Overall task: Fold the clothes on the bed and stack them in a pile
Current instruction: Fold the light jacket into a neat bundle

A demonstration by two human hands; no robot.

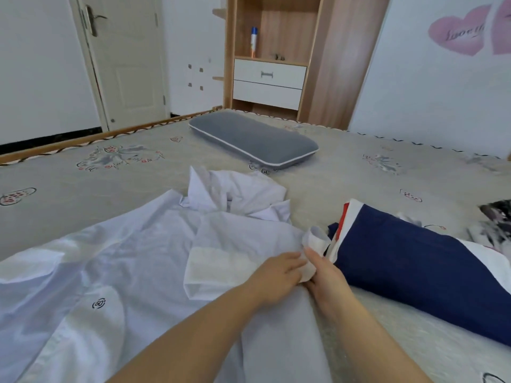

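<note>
A bedroom with white walls is showing, with a white door (124,59) on the left and a wooden shelf (272,51) with white drawers at the back. A bottle (253,41) is standing on the shelf. Pink hearts (467,34) are sticking on the right wall. A big bed (83,175) with a grey flowery cover is filling most of the view. A grey pillow (253,139) is lying far up the bed.

A white shirt (124,258) is lying spread out and wrinkly on the near left part of the bed, with a small round black mark on its front. Its far end is bunching up in the middle of the bed. Just to its right, a folded dark blue cloth (414,261) with red and white stripes is lying on the bed. A black and white cloth (495,219) is peeking in at the right edge.

Both hands are meeting at the right edge of the shirt. The left hand (279,275) is pinching a fold of the white shirt with curled fingers. The right hand (326,275) is pinching the same bit of shirt from the other side, right beside the blue cloth.
</note>
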